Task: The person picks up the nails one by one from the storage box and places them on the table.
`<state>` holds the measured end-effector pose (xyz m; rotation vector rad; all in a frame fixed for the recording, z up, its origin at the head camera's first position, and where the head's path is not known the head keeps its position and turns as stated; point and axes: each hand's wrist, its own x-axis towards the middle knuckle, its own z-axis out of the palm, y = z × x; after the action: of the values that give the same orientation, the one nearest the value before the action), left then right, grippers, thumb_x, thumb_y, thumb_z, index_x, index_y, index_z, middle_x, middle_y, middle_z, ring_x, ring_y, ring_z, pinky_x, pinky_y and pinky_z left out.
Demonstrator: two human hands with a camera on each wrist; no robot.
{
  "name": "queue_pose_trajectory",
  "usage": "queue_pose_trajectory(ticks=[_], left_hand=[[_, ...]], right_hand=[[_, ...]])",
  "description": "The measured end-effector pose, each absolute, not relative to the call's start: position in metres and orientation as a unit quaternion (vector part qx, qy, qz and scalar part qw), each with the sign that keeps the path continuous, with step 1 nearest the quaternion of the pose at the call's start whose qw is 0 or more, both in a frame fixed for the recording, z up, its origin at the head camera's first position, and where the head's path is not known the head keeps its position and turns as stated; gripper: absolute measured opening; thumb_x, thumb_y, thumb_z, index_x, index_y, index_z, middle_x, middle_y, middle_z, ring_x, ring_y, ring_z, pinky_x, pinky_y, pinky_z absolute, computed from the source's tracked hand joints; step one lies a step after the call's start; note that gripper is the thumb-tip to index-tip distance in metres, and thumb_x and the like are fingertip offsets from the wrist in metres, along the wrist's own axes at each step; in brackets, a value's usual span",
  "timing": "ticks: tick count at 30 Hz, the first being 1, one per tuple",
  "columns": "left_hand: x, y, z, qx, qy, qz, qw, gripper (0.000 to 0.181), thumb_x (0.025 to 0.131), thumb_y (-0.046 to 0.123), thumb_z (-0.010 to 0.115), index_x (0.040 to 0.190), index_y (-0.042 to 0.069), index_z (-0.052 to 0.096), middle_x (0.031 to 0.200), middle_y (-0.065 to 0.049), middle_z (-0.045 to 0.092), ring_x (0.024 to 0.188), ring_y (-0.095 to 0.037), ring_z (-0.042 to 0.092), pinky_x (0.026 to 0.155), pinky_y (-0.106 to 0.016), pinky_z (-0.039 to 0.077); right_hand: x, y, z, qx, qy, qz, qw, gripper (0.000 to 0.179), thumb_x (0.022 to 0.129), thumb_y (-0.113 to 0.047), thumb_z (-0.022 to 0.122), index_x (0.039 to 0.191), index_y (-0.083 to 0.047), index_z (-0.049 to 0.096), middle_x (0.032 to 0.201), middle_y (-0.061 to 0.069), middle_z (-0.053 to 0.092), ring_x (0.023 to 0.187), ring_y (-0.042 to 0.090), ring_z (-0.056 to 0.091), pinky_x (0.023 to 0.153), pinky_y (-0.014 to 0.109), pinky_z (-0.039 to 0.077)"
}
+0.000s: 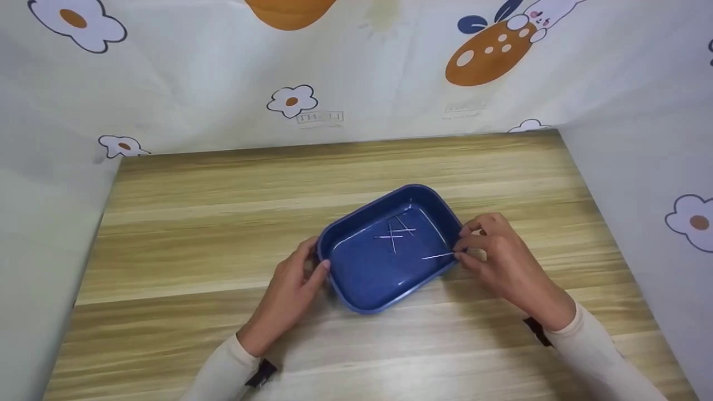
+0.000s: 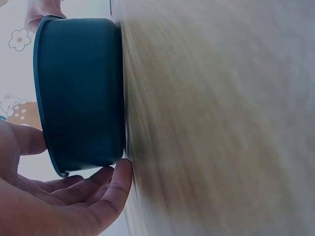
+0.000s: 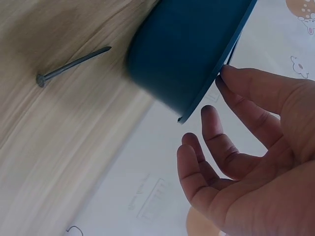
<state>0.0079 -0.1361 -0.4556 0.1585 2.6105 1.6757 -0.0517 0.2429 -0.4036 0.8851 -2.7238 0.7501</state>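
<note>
A deep blue rectangular tray (image 1: 362,275) stands at a slant on the wooden table. My left hand (image 1: 289,289) holds its left end, the thumb at the rim and the other fingers against the outer wall in the left wrist view. Over the tray's right edge, the thumb and forefinger of my right hand (image 1: 501,262) pinch a thin metal nail (image 1: 437,256) by one end, its shaft pointing into the tray. Several nails (image 1: 392,236) lie crossed on the tray floor. Outside the tray, one more nail (image 3: 74,65) rests on the table in the right wrist view.
The wood-grain table (image 1: 195,223) runs round the tray on all sides. A pale sheet (image 1: 195,72) printed with flowers and orange shapes stands as a wall behind, with plain pale sides left and right.
</note>
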Motion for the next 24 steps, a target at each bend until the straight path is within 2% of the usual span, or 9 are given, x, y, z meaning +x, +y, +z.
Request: queue_pose_trajectory(ticks=[4,11,17,24], left_hand=[[0.008,-0.136,-0.456,0.054,0.841,0.538,0.017,0.047,0.111,0.014,0.067,0.156,0.006,0.056,0.148,-0.011,0.068,0.130,-0.021,0.067,0.108,-0.046,0.056],[0.008,-0.136,-0.456,0.048,0.834,0.549,0.027,0.045,0.111,0.012,0.066,0.155,0.007,0.057,0.142,-0.012,0.070,0.112,-0.016,0.072,0.090,-0.034,0.063],[0.008,-0.136,-0.458,0.053,0.841,0.539,0.020,0.045,0.111,0.013,0.066,0.155,0.006,0.057,0.141,-0.012,0.071,0.119,-0.017,0.071,0.091,-0.034,0.064],[0.008,-0.136,-0.458,0.058,0.844,0.533,0.014,0.045,0.111,0.013,0.066,0.155,0.006,0.057,0.141,-0.012,0.071,0.113,-0.017,0.071,0.090,-0.035,0.064]], right_hand=[[-0.050,0.246,-0.405,0.294,-0.915,0.259,0.095,0.020,0.079,0.007,0.095,0.086,-0.010,0.085,0.106,0.007,0.068,0.111,0.031,0.060,0.094,0.044,0.052],[-0.046,0.251,-0.405,0.286,-0.913,0.274,0.099,0.020,0.078,0.005,0.096,0.087,-0.010,0.086,0.106,0.006,0.067,0.111,0.029,0.060,0.095,0.033,0.047],[-0.043,0.258,-0.406,0.279,-0.909,0.295,0.096,0.021,0.077,0.006,0.097,0.087,-0.009,0.087,0.105,0.004,0.068,0.108,0.025,0.058,0.095,0.026,0.043],[-0.040,0.267,-0.407,0.269,-0.910,0.300,0.096,0.025,0.076,0.010,0.096,0.090,-0.009,0.087,0.105,0.003,0.070,0.108,0.024,0.060,0.093,0.021,0.044]])
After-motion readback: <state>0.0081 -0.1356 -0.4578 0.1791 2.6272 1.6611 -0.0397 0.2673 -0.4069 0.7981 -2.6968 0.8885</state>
